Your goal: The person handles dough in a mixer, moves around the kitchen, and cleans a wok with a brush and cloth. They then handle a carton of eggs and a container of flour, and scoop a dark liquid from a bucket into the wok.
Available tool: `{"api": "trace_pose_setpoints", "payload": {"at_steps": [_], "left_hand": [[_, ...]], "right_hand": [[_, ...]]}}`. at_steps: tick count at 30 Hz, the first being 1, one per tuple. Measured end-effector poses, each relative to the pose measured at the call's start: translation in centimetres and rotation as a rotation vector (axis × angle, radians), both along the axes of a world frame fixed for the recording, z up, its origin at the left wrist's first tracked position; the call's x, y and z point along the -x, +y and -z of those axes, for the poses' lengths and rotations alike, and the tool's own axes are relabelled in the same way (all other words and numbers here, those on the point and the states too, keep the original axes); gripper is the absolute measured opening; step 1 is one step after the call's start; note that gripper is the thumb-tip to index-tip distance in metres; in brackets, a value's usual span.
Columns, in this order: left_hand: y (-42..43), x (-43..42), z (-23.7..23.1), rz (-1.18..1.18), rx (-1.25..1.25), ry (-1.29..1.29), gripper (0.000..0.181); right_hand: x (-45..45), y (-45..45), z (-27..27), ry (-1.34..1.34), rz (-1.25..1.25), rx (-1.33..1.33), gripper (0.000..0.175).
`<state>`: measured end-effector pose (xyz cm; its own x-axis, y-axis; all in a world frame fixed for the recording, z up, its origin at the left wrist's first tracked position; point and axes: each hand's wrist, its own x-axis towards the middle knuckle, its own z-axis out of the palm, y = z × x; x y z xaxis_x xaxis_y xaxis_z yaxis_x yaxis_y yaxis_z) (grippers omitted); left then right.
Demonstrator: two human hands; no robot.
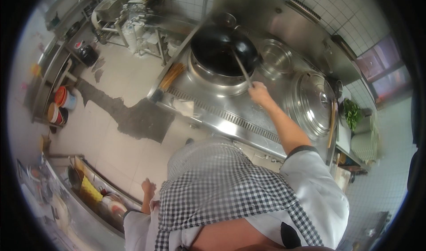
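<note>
A large black wok [208,48] sits tilted on a round metal burner ring [213,84] of a stainless steel range. My right hand [259,93] grips the end of a long-handled metal cooking utensil [242,66], which reaches down into the wok. Its head is lost against the dark wok, so I cannot tell whether it is a ladle or a spatula. Away from the range, my left hand [148,186] hangs low at my side over the tiled floor. Its fingers look loosely curled, and I see nothing in them.
Right of the wok are a metal pot [275,56] and a large lidded pan [314,101] with a wooden stick [332,123] beside it. A bamboo wok brush [173,76] lies at the range's left edge. Green leaves [352,113] and stacked plates [364,143] stand far right. Buckets [65,97] line the left.
</note>
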<state>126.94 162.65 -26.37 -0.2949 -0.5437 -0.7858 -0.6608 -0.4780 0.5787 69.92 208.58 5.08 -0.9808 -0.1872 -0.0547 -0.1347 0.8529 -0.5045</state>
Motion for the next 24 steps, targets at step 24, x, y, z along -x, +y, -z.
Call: {"api": "trace_pose_setpoints", "payload": {"at_steps": [24], "left_hand": [[18.7,-15.4,-4.0,0.133,0.269,-0.037,0.036]], "right_hand": [[0.4,10.4,2.2,-0.089,-0.131,0.115,0.022]]}}
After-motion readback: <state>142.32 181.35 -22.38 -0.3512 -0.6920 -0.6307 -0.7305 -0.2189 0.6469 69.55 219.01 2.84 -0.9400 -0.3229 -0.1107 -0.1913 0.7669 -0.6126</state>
